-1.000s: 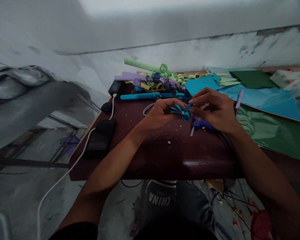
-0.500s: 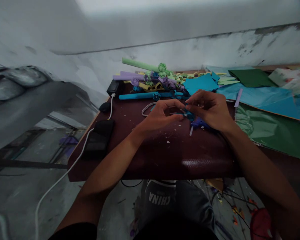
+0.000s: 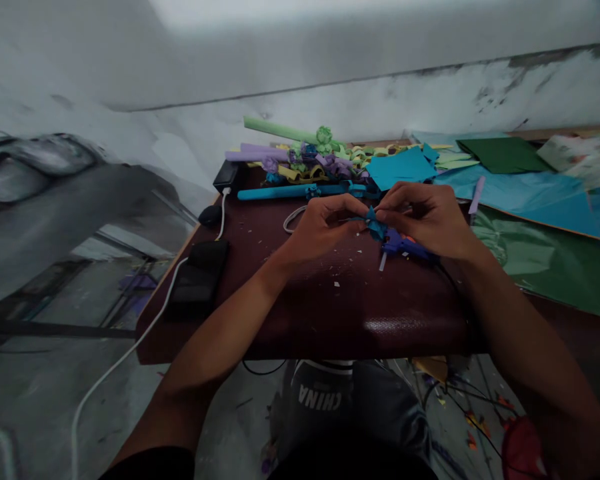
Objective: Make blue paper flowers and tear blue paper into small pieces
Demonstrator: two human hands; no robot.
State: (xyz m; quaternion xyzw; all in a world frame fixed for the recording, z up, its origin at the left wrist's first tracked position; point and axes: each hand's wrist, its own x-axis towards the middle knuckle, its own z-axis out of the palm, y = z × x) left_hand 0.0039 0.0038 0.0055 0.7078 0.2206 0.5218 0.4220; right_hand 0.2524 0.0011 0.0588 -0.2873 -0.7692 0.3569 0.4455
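Between my two hands is a small blue paper flower, held above the dark red table. My left hand pinches it from the left with thumb and forefinger. From the right, the fingertips of my right hand pinch its upper edge. Just below my right hand lies a purple-blue glue gun, its cable running toward the table's front edge. Part of the glue gun is covered by the hand. A small pale strip lies beside it.
Rolled paper tubes, one blue and one green, lie at the back near crumpled paper flowers. Blue paper sheets and a green plastic-wrapped pack are to the right. A black power bank with a white cable sits left.
The blue paper flower has turned and shows more upright between my fingers. My left hand has shifted slightly, and my right fingertips now grip the flower's edge.
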